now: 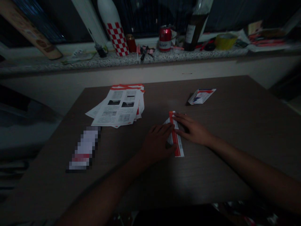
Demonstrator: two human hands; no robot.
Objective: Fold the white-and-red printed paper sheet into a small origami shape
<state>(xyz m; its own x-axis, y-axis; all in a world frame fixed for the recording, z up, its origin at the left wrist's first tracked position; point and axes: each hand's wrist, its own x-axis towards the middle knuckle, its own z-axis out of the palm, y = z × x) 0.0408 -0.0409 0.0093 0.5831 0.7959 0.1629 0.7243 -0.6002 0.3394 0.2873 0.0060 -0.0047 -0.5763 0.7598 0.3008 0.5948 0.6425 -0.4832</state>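
Dim scene, brown wood-grain table (211,163) fills most of the view. Behind it a speckled grey stone ledge (117,59) runs across the back, cluttered: white bottle with red-and-white checker band (115,28), dark glass bottle with pale label (195,28), red drink can (165,38), yellow tape roll (225,41).

On the table, far left of centre: loose stack of printed white leaflets with red edges (121,106), fanned slightly. Near left of that: a blurred white-and-red oblong object (84,151), can't tell what it is. Far right: small folded white packet with red-blue print (201,96), well apart from the hands.

Centre: narrow folded white paper strip with a red band (175,138) lying flat on the table, long axis running away from the person.

Left hand (157,142): palm down, fingers curled loosely, fingertips pressing on the strip's left edge. Pressing, not gripping.

Right hand (192,129): flat, fingers extended and together, tips resting on the strip's upper right part. Also pressing, nothing clasped.

Both hands touch the strip from opposite sides, fingertips near each other.
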